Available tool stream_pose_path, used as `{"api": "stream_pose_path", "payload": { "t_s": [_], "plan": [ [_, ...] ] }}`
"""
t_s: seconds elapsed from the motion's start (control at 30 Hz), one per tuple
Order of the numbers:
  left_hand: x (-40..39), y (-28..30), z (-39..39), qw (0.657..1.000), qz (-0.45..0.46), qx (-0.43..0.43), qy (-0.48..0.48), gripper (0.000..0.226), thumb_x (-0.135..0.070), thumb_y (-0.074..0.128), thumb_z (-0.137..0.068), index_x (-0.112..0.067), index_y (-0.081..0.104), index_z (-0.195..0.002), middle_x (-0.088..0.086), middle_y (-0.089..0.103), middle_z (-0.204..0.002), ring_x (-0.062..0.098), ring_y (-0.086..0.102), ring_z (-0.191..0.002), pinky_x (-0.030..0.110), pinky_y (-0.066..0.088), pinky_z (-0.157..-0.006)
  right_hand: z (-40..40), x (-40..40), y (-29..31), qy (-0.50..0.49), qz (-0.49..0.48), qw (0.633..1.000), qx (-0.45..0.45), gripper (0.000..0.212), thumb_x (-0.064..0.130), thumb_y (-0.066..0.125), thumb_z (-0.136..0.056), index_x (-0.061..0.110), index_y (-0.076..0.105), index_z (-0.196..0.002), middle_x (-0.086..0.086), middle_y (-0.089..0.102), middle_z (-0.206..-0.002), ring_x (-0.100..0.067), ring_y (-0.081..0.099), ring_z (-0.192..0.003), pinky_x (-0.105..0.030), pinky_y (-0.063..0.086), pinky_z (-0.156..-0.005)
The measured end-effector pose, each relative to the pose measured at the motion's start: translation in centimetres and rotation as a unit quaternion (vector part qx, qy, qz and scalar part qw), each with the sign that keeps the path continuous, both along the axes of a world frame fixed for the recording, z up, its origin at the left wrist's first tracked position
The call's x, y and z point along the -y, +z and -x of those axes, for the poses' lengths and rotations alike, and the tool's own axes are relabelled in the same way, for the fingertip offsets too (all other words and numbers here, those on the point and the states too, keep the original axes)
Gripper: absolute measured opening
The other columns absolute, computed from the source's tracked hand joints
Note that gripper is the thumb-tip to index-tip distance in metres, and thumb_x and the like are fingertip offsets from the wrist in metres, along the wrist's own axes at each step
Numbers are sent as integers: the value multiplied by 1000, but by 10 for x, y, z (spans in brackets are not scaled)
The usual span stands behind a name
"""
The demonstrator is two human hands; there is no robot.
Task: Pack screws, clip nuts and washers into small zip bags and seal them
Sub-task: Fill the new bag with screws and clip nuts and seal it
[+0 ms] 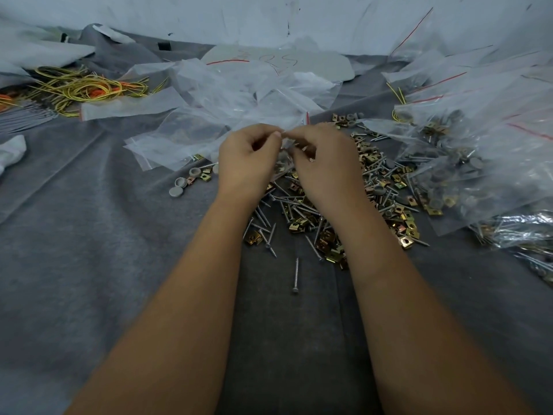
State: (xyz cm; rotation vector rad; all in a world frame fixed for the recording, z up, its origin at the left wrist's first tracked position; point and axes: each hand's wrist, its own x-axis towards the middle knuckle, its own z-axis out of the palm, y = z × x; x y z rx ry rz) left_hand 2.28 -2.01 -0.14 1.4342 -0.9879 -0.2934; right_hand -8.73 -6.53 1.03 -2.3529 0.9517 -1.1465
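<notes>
Small zip bag (287,145): we hold it up between our two hands, just above the loose pile, with its mouth at our fingertips; most of it is hidden behind our fingers, so we cannot tell how full it is.
Left hand (247,163): our fingers are curled, thumb and forefinger pinched together on the bag's top edge. We judge this steadies one end of the strip.
Right hand (321,161): curled the same way and pinching the other end of that edge, fingertips nearly touching the left hand's. We take it we are pressing the seal shut, or parting it; the view does not settle which.
Screws (296,205): heaped right under and between our wrists, within easy reach for refilling; one stray screw (296,275) lies nearer our body.
Clip nuts (329,250): brass-coloured squares mixed through the same heap, spreading out beyond our right hand.
Washers (181,187): a few grey discs lie just beyond our left hand, apart from the main pile.
Empty bags (185,136): a loose drift ahead of our hands, probably kept there as the next supply.
Filled bags (454,169): stacked well out to the right of our right hand, apparently the finished side.
Yellow wires (83,88): a tangle far out past our left hand, not in use.
Grey cloth (89,235): it lies under everything, and likely keeps small parts from rolling.
</notes>
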Motion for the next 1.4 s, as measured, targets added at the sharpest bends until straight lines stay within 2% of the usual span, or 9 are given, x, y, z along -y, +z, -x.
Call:
{"api": "stream_pose_path", "payload": {
  "t_s": [0.1,0.2,0.4,0.57,0.7,0.83,0.93,1.13,1.4],
  "plan": [
    [2,-1,-3,999,7,-16,49,19,-8,56,-93,-10,75,-95,-13,58,-61,-6,47,-47,7,34,-51,1,0,0,-13,-10,998,56,32,6,64,-89,14,65,-120,1,63,-94,-11,57,-83,-22,48,-76],
    [2,-3,-5,996,1,-5,88,21,-11,54,-93,-11,75,-97,-12,59,-63,-5,47,-47,9,35,-51,2,1,1,-50,4,998,44,23,4,62,-86,18,65,-103,5,56,-94,-3,50,-76,-19,44,-70],
    [2,-7,-12,987,-13,63,144,27,-17,50,-93,-11,74,-102,-3,64,-72,13,56,-66,26,41,-62,5,-3,-2,-58,34,970,-231,21,31,62,-85,19,75,-95,-6,64,-98,-27,57,-96,-36,50,-79],
    [5,-8,-8,988,-71,88,101,22,-16,53,-92,-15,75,-96,-1,68,-78,15,61,-74,29,47,-69,4,-5,0,-45,82,953,-287,23,35,60,-89,26,74,-105,-7,60,-104,-29,53,-101,-33,36,-76],
    [4,-9,-8,990,-88,76,85,18,-19,55,-91,-21,73,-90,-9,64,-71,13,61,-71,30,49,-68,4,-3,-2,-63,53,975,-209,19,27,61,-89,26,76,-102,-7,57,-102,-25,53,-98,-30,39,-72],
    [3,-7,-6,989,-97,79,78,14,-22,57,-89,-31,68,-85,-8,59,-62,7,52,-57,29,47,-61,5,-1,-1,-87,-55,994,-49,9,21,61,-87,25,69,-86,10,59,-77,-11,57,-72,-26,39,-59],
    [0,-5,-4,986,-107,103,74,13,-24,57,-88,-31,67,-86,-4,60,-64,15,57,-60,37,52,-62,6,-2,1,-82,-104,990,50,12,16,60,-86,26,63,-79,13,58,-67,1,54,-60,-11,36,-49],
    [-2,-3,-2,989,-109,78,71,19,-25,56,-87,-35,62,-71,-18,59,-55,5,53,-52,35,51,-60,6,1,4,-45,-186,967,170,17,12,64,-84,27,72,-80,13,68,-71,3,62,-67,-8,46,-57],
    [2,-7,-6,994,-79,14,76,19,-21,59,-85,-28,64,-69,-12,54,-53,1,44,-48,26,40,-55,2,5,-1,-7,-229,959,167,24,14,66,-87,25,67,-108,4,71,-96,-4,67,-87,-16,52,-72]
  ]
}}
